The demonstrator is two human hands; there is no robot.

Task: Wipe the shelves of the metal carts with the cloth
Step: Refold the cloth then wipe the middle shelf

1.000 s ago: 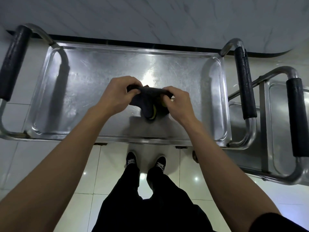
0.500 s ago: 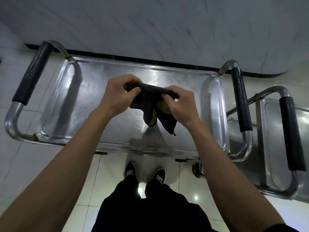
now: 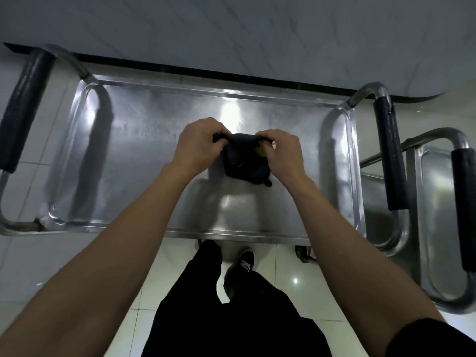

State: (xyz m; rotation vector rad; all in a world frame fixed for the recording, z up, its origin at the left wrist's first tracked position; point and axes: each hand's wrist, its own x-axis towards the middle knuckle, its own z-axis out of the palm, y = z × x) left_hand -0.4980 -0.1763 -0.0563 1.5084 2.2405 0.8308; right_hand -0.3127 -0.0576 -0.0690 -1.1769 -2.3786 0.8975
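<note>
We are standing at the near cart's top shelf (image 3: 144, 155), pinching the dark cloth (image 3: 244, 163) between the left hand (image 3: 199, 148) and right hand (image 3: 284, 153), both grips closed on its upper edge. It is hanging bunched above mid-shelf, edge running left-right. Wiping looks barely begun; the second cart (image 3: 435, 202) is waiting beyond.

Dim, cool light; overhead glare flares on the cart shelf (image 3: 159, 140), arms throw soft shadows, edges bend, slight blur perhaps.
</note>
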